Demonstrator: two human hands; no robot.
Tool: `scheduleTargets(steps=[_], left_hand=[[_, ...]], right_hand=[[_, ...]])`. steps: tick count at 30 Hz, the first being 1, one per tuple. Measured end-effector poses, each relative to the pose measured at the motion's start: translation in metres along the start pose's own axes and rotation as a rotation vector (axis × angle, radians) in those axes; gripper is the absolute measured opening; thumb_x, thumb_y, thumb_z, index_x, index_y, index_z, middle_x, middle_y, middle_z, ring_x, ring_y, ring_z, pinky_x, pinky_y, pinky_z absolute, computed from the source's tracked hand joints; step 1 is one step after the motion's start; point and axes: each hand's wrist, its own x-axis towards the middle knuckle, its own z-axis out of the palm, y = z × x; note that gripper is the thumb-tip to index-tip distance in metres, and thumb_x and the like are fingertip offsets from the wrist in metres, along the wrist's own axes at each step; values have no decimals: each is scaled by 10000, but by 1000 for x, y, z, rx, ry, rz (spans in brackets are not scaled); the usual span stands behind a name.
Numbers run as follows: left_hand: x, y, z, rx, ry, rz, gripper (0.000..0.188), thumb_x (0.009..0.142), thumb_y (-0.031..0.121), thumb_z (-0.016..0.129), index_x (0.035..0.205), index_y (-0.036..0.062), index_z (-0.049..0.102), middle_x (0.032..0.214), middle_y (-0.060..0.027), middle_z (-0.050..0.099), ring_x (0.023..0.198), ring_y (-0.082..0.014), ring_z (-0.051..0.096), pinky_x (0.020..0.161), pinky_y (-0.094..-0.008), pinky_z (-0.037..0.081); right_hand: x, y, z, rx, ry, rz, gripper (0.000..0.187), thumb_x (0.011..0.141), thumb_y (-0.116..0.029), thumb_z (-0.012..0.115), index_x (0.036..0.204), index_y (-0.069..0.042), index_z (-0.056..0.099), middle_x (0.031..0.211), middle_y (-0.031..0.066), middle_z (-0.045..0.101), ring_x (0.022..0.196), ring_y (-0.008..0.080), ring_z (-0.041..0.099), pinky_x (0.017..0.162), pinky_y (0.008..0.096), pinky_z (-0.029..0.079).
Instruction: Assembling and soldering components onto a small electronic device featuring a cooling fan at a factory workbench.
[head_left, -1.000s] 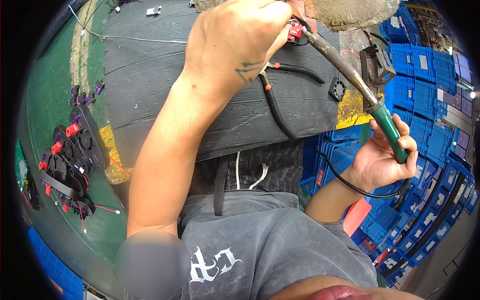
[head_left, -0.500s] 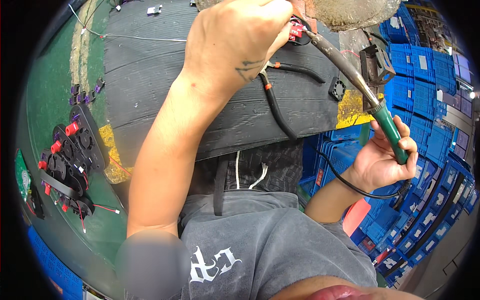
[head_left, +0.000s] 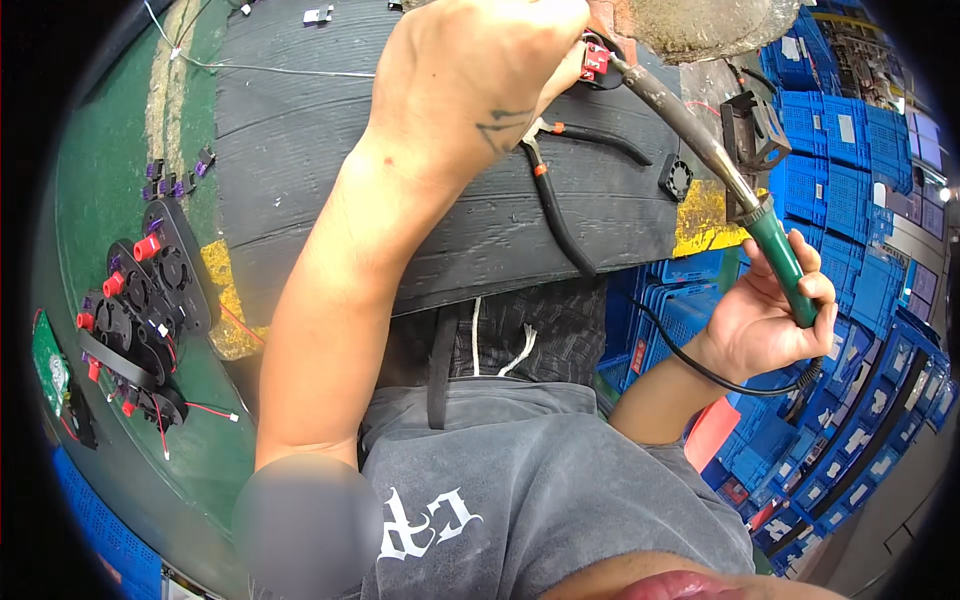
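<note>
My right hand (head_left: pixel 770 315) is closed round the green handle of a soldering iron (head_left: pixel 690 130). The iron's tip touches or nearly touches a small red and black part (head_left: pixel 598 62) at the top of the bench. Beside that part, my left hand (head_left: pixel 480 70) is closed with its fingertips against it; most of its fingers are hidden, so what they grip cannot be made out. A thin grey wire (head_left: pixel 280 70) runs from the left and passes behind this hand. Just below it lie pliers (head_left: pixel 545 190) with black handles, their jaws partly covered by the hand.
A small black fan (head_left: pixel 676 178) lies near the black mat's (head_left: pixel 300 200) right edge. Beyond it stands a dark metal bracket (head_left: pixel 755 130). Black housings with red parts (head_left: pixel 140 310) and a green circuit board (head_left: pixel 48 360) lie left. Blue crates (head_left: pixel 810 180) are stacked right.
The view has shifted slightly, so things at the left appear a little further right and lower. Both hands, the soldering iron and the red and black part keep almost the same places.
</note>
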Motion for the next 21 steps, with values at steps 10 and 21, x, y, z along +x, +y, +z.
scheduleTargets(steps=[10, 21], left_hand=[[12, 17, -14, 46, -249, -171, 75, 761, 101, 629, 744, 49, 577, 752, -103, 587, 682, -275, 591, 600, -352, 485], [0, 3, 0, -64, -99, 0, 32, 751, 68, 617, 757, 40, 603, 884, -67, 654, 745, -248, 607, 643, -332, 503]], right_hand=[[1, -3, -4, 1, 12, 0, 412, 887, -383, 362, 765, -48, 570, 1003, 204, 601, 849, 387, 634, 616, 461, 595], [-1, -4, -4, 25, -65, 40, 377, 880, -347, 394, 751, -49, 585, 1036, 228, 608, 945, 370, 625, 701, 481, 584]])
